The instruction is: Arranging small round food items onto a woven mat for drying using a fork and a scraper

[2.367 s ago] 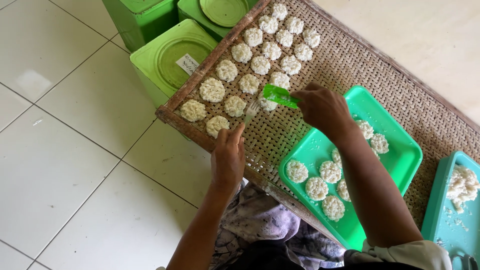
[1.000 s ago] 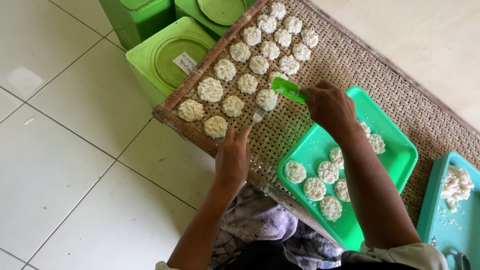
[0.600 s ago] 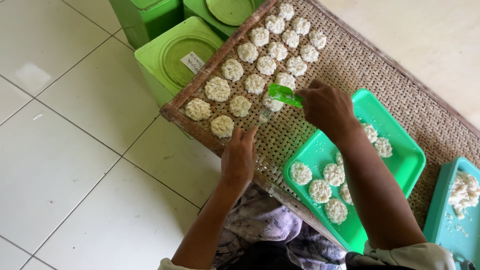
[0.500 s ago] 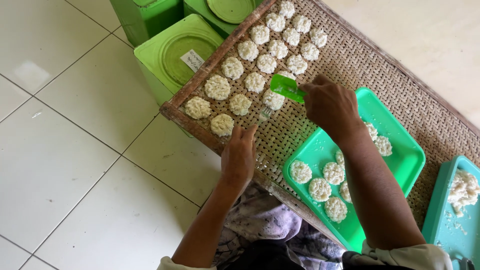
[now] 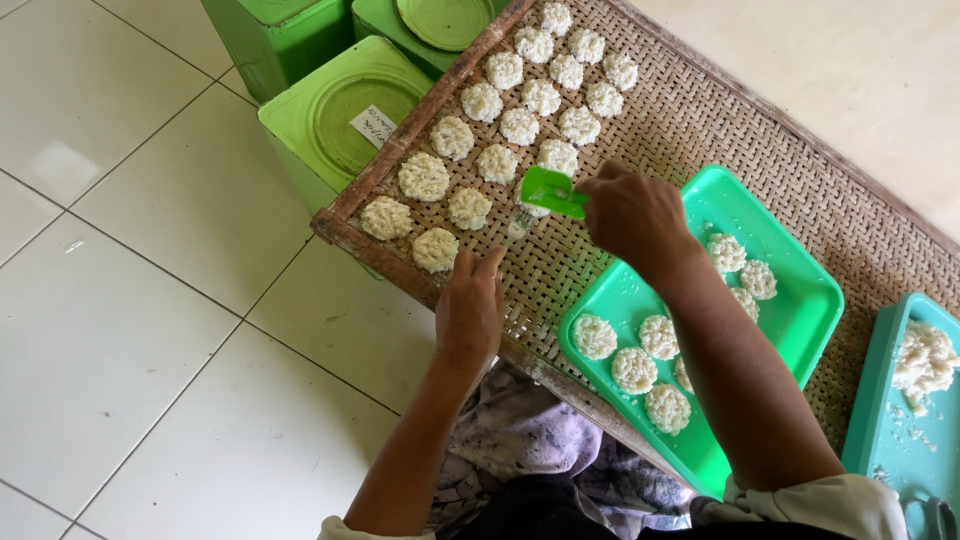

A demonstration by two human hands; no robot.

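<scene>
My right hand (image 5: 635,215) grips a small green spatula (image 5: 553,191) whose blade rests over a white rice cake (image 5: 536,208) on the woven bamboo tray (image 5: 690,120). My left hand (image 5: 469,305) lies flat on the tray's near part, fingers together and holding nothing, close to the nearest rice cake (image 5: 436,249). Several round white rice cakes (image 5: 500,125) sit in rows across the tray's far left end. A green plastic tray (image 5: 800,290) lies under my right forearm, with several more rice cakes (image 5: 636,369) in it.
Green square tins (image 5: 340,115) with round lids stand under the woven tray's left end. A teal tray (image 5: 905,400) with a white rice lump (image 5: 925,360) lies at the right edge. White floor tiles (image 5: 130,300) spread to the left. Patterned cloth (image 5: 520,440) covers my lap.
My right hand has carried the spatula from the tray's middle to the rice cake at the end of the rows. My left hand has stayed flat on the tray.
</scene>
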